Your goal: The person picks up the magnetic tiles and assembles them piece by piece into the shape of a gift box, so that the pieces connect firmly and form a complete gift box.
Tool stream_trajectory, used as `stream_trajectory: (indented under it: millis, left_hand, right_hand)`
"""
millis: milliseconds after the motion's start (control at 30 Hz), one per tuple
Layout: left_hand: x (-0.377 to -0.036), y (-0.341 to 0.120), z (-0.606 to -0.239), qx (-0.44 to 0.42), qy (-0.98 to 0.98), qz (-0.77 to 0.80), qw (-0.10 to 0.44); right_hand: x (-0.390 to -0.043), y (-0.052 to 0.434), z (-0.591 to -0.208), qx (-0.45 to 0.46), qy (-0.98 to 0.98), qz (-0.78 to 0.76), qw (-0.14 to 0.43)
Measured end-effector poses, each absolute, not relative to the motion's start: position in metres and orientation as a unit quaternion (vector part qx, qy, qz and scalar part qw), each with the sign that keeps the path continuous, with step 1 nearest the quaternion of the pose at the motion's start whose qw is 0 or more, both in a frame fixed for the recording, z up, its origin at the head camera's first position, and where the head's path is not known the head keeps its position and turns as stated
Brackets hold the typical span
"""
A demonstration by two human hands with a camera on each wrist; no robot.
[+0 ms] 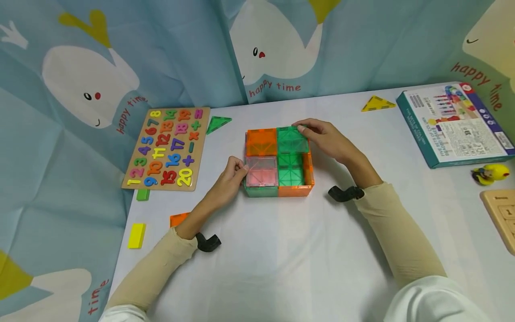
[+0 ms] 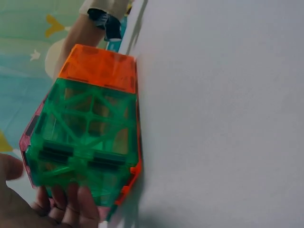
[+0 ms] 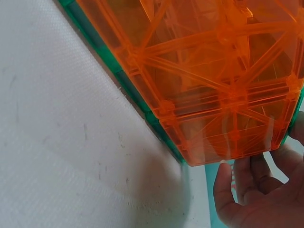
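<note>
A low box of translucent magnetic tiles [image 1: 295,191] stands on the white table, with green and orange front walls. Across its top lie an orange tile [image 1: 261,142] at back left, a pink tile [image 1: 261,172] at front left and a green tile [image 1: 293,139] at back right. The front right square is uncovered, showing green below. My left hand [image 1: 228,181] grips the box's left side, thumb by the pink tile's edge and fingers [image 2: 71,204] against the wall. At the back right corner, my right hand [image 1: 327,141] holds the green tile, thumb on top and fingers behind.
A wooden number board [image 1: 197,156] and a green triangle tile [image 1: 217,124] are at left. Nearer lie a yellow block [image 1: 137,235] and an orange tile [image 1: 178,219] partly under my left forearm. To the right are a yellow triangle [image 1: 377,103], a boxed toy [image 1: 458,125] and a duck figure [image 1: 491,174].
</note>
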State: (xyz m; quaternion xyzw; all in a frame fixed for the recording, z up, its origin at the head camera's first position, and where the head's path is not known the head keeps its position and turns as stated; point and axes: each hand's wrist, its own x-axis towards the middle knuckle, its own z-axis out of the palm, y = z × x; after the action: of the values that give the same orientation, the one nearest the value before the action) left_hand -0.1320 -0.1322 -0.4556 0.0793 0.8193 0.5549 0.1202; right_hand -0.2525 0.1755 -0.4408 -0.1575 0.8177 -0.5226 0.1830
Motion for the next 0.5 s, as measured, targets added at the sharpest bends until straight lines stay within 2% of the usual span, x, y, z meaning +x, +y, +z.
stream_trajectory:
  millis: [133, 500]
  left_hand:
    - [-0.1371, -0.1276, -0.4569, 0.059, 0.841, 0.526, 0.116]
    - [-0.1396, -0.1270, -0.4637, 0.076, 0.841, 0.527, 0.095]
  right_hand:
    - [-0.2524, 0.1755, -0.4427, -0.158, 0.819, -0.522, 0.179]
    - [-0.2526, 0.1742, -0.4422, -0.160, 0.816, -0.525, 0.182]
